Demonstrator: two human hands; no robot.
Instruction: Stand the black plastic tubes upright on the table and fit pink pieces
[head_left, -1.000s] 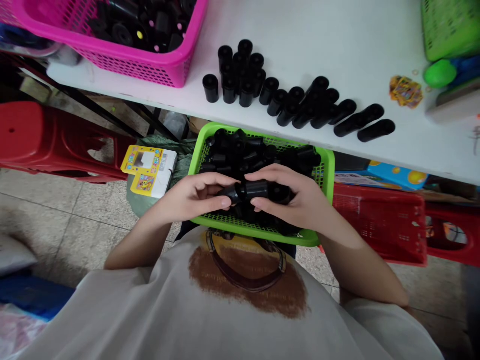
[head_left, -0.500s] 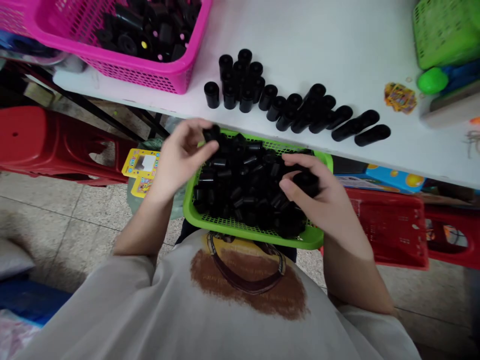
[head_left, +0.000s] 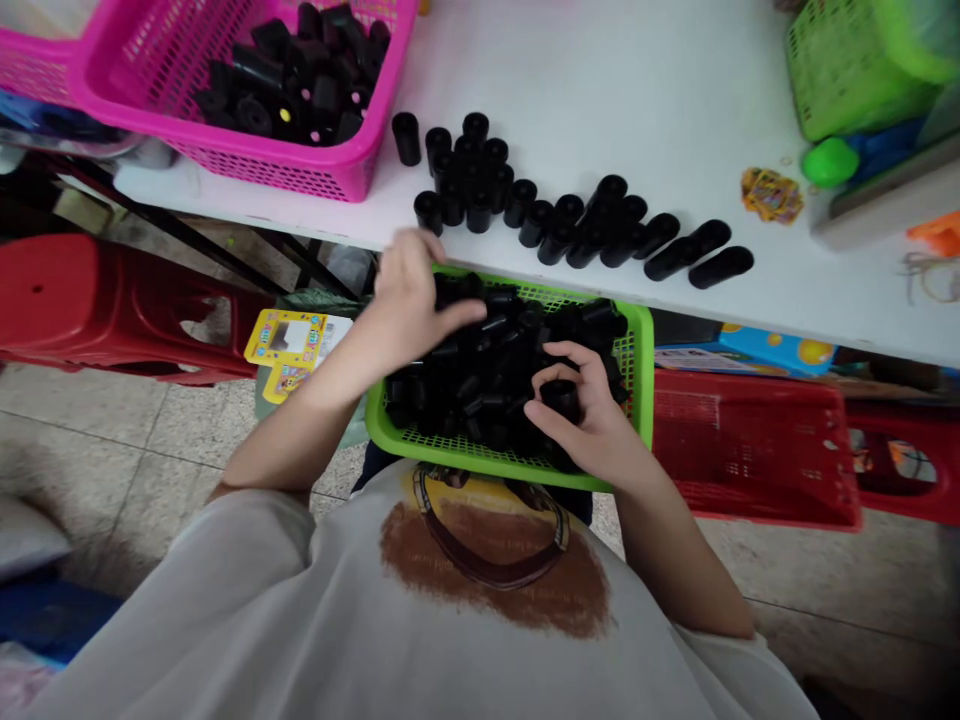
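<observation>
A green basket [head_left: 491,462] full of small black plastic cylinders [head_left: 480,395] rests against my front, below the table's edge. Over its far left corner is my left hand [head_left: 412,295], somewhat blurred, its thumb apart from the bent fingers and nothing visible in it. Just beyond those fingers, a black cylinder [head_left: 429,213] stands at the table edge. At the right of the basket, my right hand [head_left: 592,420] curls thumb and fingers around a wider black cylindrical piece [head_left: 561,398]. More black cylinders [head_left: 478,208] stand upright in a cluster and an uneven row on the table.
A pink basket [head_left: 360,180] holding black parts sits on the white table [head_left: 637,90] at left. At right are a green basket [head_left: 832,70], a green ball-like object [head_left: 830,162] and small yellow pieces [head_left: 772,195]. Red stools [head_left: 112,300] and a red crate [head_left: 750,450] flank me.
My left hand has moved right and no longer shows the black cylinder it held. One more cylinder stands at the row's left end. My right hand has shifted left, still around its piece.
</observation>
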